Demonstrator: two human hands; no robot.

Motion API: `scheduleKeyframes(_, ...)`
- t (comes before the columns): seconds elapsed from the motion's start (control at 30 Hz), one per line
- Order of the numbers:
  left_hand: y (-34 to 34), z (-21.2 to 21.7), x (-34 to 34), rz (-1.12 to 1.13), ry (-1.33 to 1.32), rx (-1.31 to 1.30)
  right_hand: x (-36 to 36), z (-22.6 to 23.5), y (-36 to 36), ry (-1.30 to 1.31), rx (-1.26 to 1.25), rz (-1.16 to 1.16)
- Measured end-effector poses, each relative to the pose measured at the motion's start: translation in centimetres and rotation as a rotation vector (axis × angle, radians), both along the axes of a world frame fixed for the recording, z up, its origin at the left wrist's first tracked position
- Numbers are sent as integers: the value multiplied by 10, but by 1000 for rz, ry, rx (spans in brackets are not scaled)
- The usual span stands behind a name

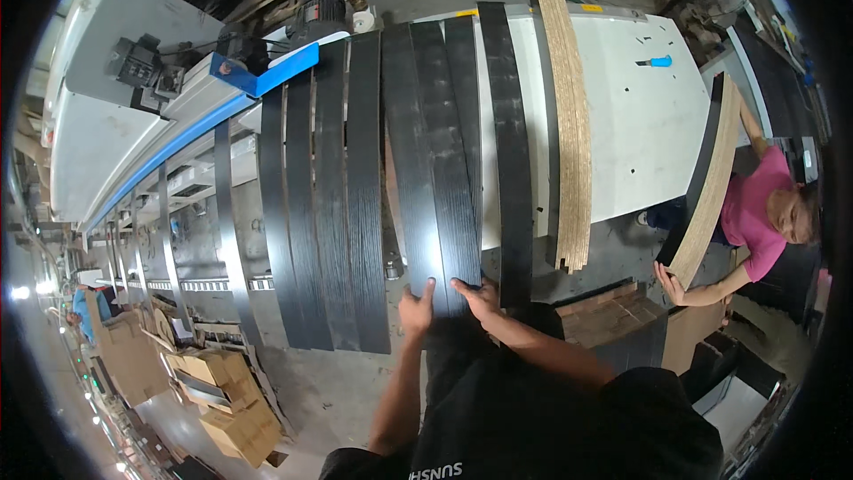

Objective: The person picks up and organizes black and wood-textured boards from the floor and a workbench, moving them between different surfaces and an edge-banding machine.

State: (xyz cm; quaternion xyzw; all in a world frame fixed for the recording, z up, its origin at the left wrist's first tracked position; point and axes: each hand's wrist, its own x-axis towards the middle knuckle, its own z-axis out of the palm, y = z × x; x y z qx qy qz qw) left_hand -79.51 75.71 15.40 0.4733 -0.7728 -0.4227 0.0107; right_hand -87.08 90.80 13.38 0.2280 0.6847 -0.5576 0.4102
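Two long black wood-grain boards, a left one [411, 169] and a right one [450, 187], lie side by side in front of me, their near ends close to my body. My left hand [416, 309] grips the left board's near end, thumb on top and fingers hidden at its edge. Closed on the right board's near end is my right hand [480, 300], its thumb also on the face. Part of another black board [466, 80] shows beside the right one. Further right, a separate black board [508, 142] passes close to my right hand.
Several black boards [364, 187] lie in a row at left, near a machine's blue guard [289, 71]. A tan-edged board stack [569, 124] and a blue-handled knife [659, 62] rest on the white table [631, 151]. At right, a person in pink [755, 204] holds a tan-edged bundle [711, 191].
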Motion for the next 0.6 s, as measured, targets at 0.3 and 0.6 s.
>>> scheduleKeyframes(0.3, -3, 9, -3, -7, 110, 13, -28, 22, 47, 202, 84, 135)
scheduleKeyframes(0.6, -1, 18, -3, -85, 33, 35, -43, 16, 65, 181, -60, 79)
